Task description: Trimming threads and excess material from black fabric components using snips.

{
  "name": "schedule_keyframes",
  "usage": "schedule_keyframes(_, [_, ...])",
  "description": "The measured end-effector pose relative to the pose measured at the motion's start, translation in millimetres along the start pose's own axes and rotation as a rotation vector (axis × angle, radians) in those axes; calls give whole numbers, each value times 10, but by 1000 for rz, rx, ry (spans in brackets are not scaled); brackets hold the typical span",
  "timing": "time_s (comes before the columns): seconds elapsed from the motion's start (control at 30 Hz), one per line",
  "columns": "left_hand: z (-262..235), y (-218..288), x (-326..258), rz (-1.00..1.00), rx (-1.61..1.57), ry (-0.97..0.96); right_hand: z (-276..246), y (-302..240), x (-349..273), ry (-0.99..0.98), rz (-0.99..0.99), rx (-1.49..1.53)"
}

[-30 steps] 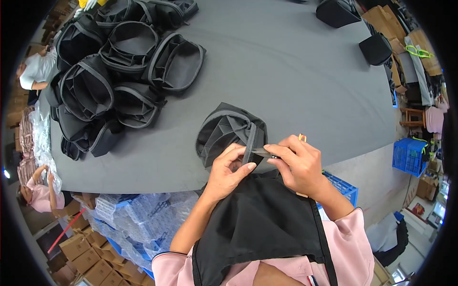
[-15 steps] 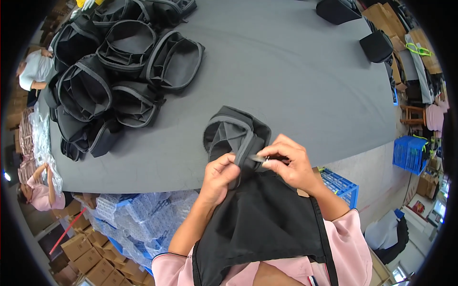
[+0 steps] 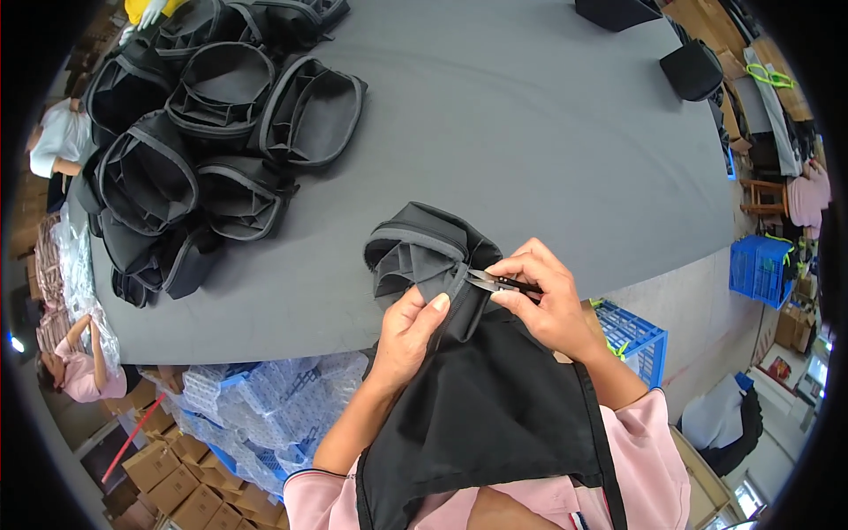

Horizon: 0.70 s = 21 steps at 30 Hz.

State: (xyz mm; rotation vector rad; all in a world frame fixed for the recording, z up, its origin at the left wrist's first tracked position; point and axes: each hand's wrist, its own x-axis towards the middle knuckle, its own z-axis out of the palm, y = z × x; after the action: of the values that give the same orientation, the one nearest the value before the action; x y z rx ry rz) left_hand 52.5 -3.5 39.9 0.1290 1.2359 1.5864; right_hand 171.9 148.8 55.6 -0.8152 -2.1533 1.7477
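Note:
At the table's near edge, my left hand [image 3: 410, 334] grips the edge of a black fabric pouch [image 3: 415, 231], its thumb pressed on the seam. The pouch lies unzipped, with inner dividers showing. In my right hand [image 3: 541, 291] is a pair of thread snips [image 3: 496, 282] with black handles. Their metal blades touch the pouch's zipper edge, just right of my left thumb. Whether a thread lies between the blades is too small to tell.
A heap of similar open black pouches [image 3: 225, 88] covers the table's [image 3: 530, 132] left side. Two black cases [image 3: 692, 71] stand at its far right. Bubble-wrapped blue crates [image 3: 265, 406] and a blue crate [image 3: 640, 340] flank me. Two co-workers [image 3: 88, 367] are at the left.
The snips have turned so that their blades point left at the pouch's edge. My left hand has shifted its hold, and the pouch's rim has tilted and swung slightly left.

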Motion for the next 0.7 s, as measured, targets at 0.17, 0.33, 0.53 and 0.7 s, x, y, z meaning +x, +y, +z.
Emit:
schedule_keyframes(0.17, [-8, 10, -18, -14, -19, 6, 37, 43, 14, 8, -71, -30])
schedule_keyframes(0.33, [-23, 3, -17, -20, -24, -6, 77, 66, 25, 71, -286, -192])
schedule_keyframes(0.53, [-11, 9, -11, -41, -45, -15, 42, 36, 25, 61, -298, -265])
schedule_keyframes(0.7, [-7, -15, -14, -4, -28, 30, 2, -82, 0, 43, -251, -293])
